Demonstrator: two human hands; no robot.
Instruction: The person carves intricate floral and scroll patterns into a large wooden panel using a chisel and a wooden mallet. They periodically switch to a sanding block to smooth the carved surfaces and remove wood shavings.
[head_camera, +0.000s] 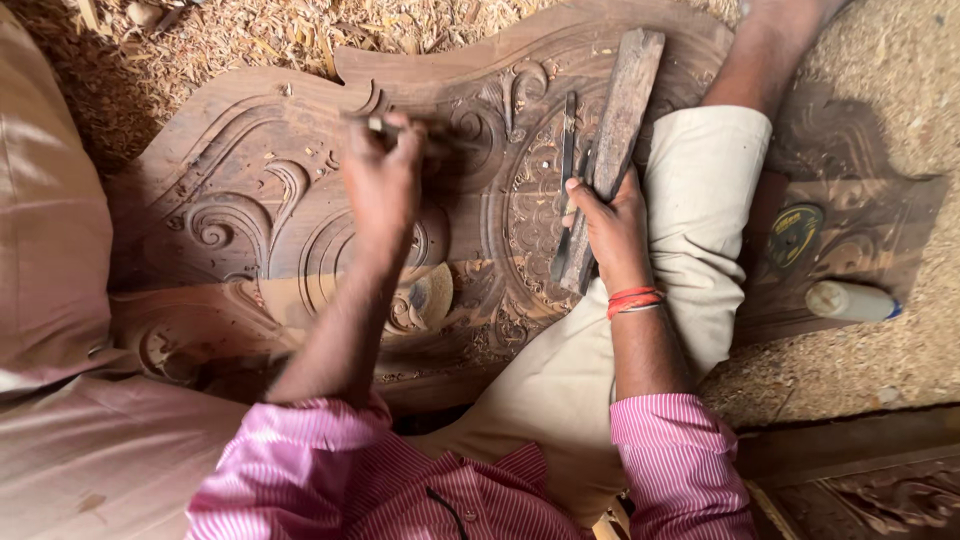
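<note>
- The left hand (383, 180) gripped a small chisel (377, 125) against the carved wooden panel (250, 200).
- The right hand (612, 225) held a wooden mallet (615, 130) with a slim chisel (567, 150).

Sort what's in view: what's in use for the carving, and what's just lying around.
In use:
- carved panel
- chisel, in left hand
- wooden mallet and spare chisels, in right hand

Lying about:
- round disc
- white bottle
- wood shavings
</note>
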